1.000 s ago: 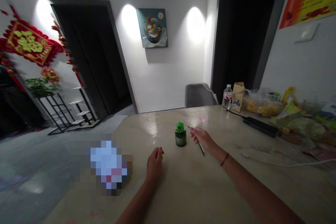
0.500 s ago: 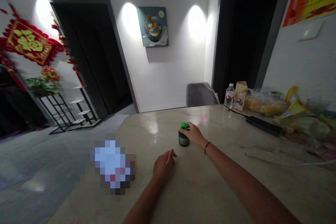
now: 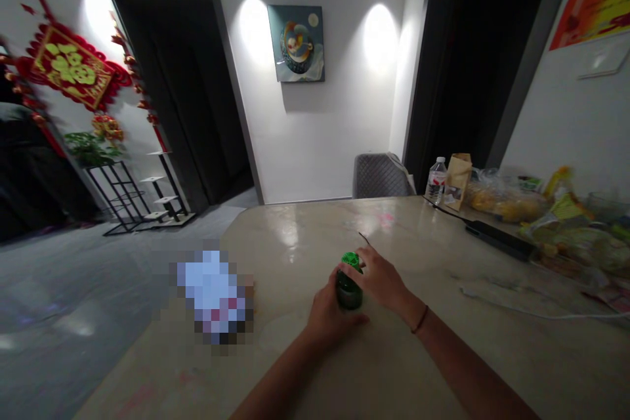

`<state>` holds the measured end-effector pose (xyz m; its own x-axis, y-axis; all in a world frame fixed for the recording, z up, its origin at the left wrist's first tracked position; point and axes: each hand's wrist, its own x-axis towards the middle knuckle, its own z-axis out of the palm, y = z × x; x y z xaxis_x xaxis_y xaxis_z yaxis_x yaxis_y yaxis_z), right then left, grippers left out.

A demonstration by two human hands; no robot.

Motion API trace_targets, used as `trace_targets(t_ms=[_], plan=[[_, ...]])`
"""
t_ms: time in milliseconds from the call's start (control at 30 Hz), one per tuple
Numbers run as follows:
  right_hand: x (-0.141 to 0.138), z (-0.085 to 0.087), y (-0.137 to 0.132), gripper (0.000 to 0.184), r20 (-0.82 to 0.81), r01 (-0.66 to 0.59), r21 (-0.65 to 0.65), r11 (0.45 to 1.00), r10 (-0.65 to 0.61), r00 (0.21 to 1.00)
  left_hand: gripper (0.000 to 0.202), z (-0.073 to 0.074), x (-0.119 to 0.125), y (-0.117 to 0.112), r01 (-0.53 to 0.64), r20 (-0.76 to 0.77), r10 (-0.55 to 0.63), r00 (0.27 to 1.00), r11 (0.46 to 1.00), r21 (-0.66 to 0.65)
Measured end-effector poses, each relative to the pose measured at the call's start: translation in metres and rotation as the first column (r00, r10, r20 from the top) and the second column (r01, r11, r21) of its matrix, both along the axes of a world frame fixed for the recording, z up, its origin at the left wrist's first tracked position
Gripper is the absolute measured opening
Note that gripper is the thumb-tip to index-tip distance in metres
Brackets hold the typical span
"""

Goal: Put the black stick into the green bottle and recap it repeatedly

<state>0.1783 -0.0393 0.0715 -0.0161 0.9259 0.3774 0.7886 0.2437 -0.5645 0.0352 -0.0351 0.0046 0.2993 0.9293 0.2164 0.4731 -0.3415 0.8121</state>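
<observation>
A small dark green jar (image 3: 350, 295) with a bright green lid (image 3: 350, 258) stands on the table in front of me. My right hand (image 3: 381, 275) comes from the right, its fingers and thumb closed around the lid and the jar's top. Against the jar's left side is my left hand (image 3: 327, 312), cupped, with the fingers reaching behind and the thumb stretched out in front, off the glass. Part of the jar's side is hidden by my hands. A thin dark strand (image 3: 364, 237) shows just beyond my right hand.
On the pale table (image 3: 280, 236), a blurred-out pale blue item (image 3: 211, 292) lies left. A water bottle (image 3: 436, 180), a paper bag (image 3: 457, 182), a long black device (image 3: 499, 239) and bagged food (image 3: 506, 200) stand right. A white cable (image 3: 531, 312) crosses the right side. A grey chair (image 3: 381, 176) is behind.
The jar has come nearer to me with my right hand still on its top. My left hand has moved up and right to the jar's side, its thumb now spread.
</observation>
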Motion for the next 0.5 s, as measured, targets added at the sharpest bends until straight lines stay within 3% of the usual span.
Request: trace_targets(t_ms=[100,200,367,500], plan=[[-0.004,0.013,-0.01,0.038,0.156,0.093,0.045,0.995,-0.099,0.983,0.085,0.0,0.006,-0.003,-0.075,-0.066,0.079,0.995,0.995,0.061],[-0.007,0.019,-0.013,0.034,0.207,0.104,0.007,0.995,-0.103,0.973,0.066,-0.001,0.006,-0.003,-0.067,-0.04,0.069,0.997,0.996,0.056],[0.003,0.021,-0.009,0.026,0.198,0.099,-0.008,0.995,-0.095,0.975,0.066,0.001,0.001,-0.003,-0.072,0.072,0.064,0.995,0.991,0.116],[0.017,0.023,-0.005,0.024,0.091,-0.003,-0.04,0.999,0.007,0.996,0.065,0.004,0.002,-0.005,-0.108,0.107,0.089,0.99,0.976,0.19]])
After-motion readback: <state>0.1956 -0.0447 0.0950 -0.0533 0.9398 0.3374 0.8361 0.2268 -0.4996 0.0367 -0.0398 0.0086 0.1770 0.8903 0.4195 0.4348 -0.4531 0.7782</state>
